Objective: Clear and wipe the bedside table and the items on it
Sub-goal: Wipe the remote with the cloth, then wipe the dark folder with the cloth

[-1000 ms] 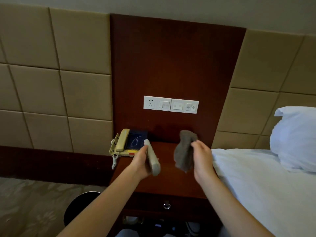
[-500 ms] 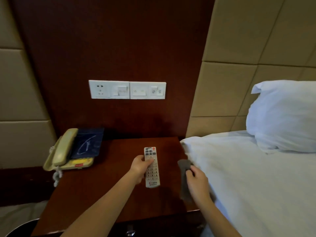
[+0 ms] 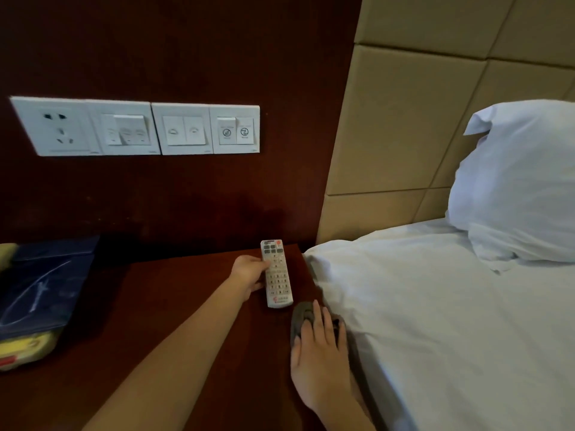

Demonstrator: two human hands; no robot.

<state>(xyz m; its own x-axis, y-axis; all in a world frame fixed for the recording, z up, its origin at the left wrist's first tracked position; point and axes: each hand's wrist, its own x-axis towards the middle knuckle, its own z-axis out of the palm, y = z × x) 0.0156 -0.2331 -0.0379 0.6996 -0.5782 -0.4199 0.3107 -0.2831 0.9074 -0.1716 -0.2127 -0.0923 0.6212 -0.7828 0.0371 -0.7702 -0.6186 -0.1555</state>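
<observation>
Table dk wood w/ remote, cloth; bed alongside, switches above.

A dark red wood panel fills the wall ahead of me, carrying a white row of switches with a socket at its left end. To my right the wall turns to tan padded squares behind a bed made up in white sheets, a white pillow propped against the padding. The bed's edge meets the right side of the wooden table below the panel. The light is dim and warm, brightest on the bedding.
</observation>
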